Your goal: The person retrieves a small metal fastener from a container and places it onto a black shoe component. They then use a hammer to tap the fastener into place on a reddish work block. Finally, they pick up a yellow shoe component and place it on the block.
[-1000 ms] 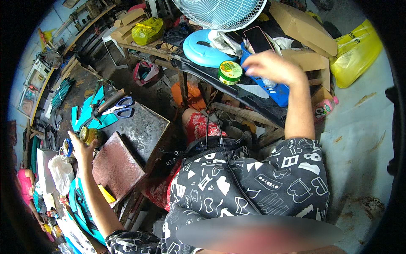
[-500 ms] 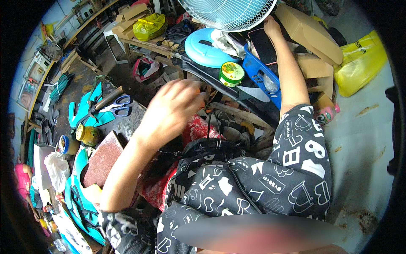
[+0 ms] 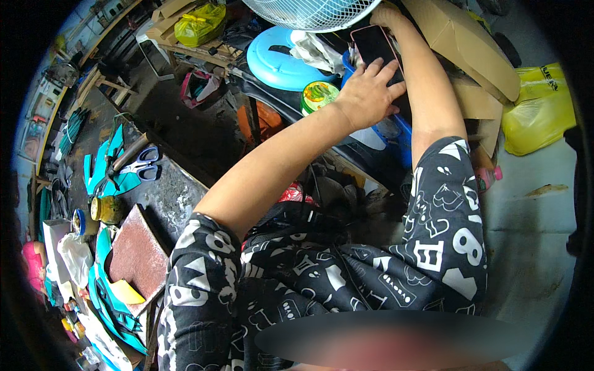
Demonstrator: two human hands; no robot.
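Note:
My left hand (image 3: 370, 96) reaches across with its fingers spread. It lies over the lower end of a dark-screened phone with a pink edge (image 3: 372, 44), which rests on a blue plastic basket (image 3: 401, 140). Whether the fingertips press on the phone I cannot tell. My right hand (image 3: 386, 17) is beyond the phone, beside the rim of a fan with a white guard and light blue blades (image 3: 312, 13). The fan hides much of its fingers. Close to my left hand stands a round tub with a green and yellow lid (image 3: 320, 95). A light blue round plastic piece (image 3: 272, 65) lies past it.
On the left, a dark workbench holds blue-handled scissors (image 3: 146, 164), a hammer (image 3: 129, 151), teal cut pieces (image 3: 101, 176), a yellow jar (image 3: 106, 210) and a reddish-brown board (image 3: 137, 260). Cardboard boxes (image 3: 470, 46) and a yellow bag (image 3: 537, 117) are at the right.
My left hand has swung from above the gap beside the bench to the right, onto the phone. My right hand stays by the fan. The view has shifted slightly.

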